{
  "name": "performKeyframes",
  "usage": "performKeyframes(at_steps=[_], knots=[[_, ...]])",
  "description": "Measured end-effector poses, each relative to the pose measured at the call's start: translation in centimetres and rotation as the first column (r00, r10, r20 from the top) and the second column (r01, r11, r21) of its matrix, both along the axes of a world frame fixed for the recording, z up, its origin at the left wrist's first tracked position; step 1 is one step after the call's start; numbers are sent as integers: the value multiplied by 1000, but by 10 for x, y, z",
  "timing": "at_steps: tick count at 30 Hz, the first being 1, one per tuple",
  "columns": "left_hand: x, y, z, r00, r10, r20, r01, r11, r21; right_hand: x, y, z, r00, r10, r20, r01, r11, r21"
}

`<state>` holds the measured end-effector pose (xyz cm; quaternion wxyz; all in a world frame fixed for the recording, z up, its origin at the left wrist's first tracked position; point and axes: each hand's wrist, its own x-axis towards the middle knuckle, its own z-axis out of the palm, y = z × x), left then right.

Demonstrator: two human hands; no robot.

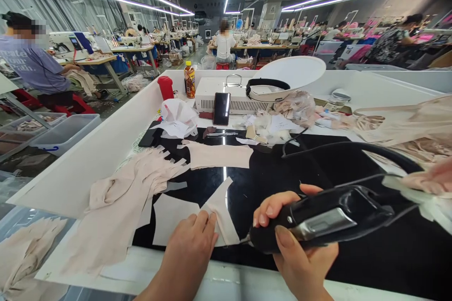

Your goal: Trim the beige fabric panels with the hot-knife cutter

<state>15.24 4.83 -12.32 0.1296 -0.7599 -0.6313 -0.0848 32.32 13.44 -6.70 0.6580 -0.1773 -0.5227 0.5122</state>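
Note:
My left hand (pixel 190 249) lies on a pale beige cut fabric piece (pixel 224 216), its fingertips pressing it to the black tabletop (pixel 275 174). Fingers of my right hand (pixel 300 240) wrap round a black corded hand tool (pixel 318 216) with a silver lever on its side. The tool's thin pointed tip touches or nearly touches the lower right corner of the fabric; which, I cannot tell. Behind lies another flat beige piece (pixel 221 156). A heap of beige pieces (pixel 123 197) with whitish tabs rests left of my left hand.
A phone (pixel 221 108) leans against a white vented box (pixel 208 94). Nearby stand a drink bottle (pixel 189 80) and red cup (pixel 165 88). Scraps (pixel 264 127) lie behind the black surface. A blurred hand (pixel 432 176) is at the right edge. White side walls (pixel 116 127) flank the table.

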Motion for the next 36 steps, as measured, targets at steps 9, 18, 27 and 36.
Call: performKeyframes(at_steps=[9,18,27,36], knots=[[4,0,9,996,-92,1,91,985,146,-3,2,-1,1000,-23,10,23,1000,4],[14,11,4,846,-505,170,489,863,130,-2,1,-3,1000,-14,17,14,1000,-4],[-1,16,-1,874,-450,183,439,893,97,-1,0,-3,999,-30,32,29,1000,12],[-3,13,-7,892,-394,223,381,919,99,2,2,-4,1000,-18,24,18,1000,14]])
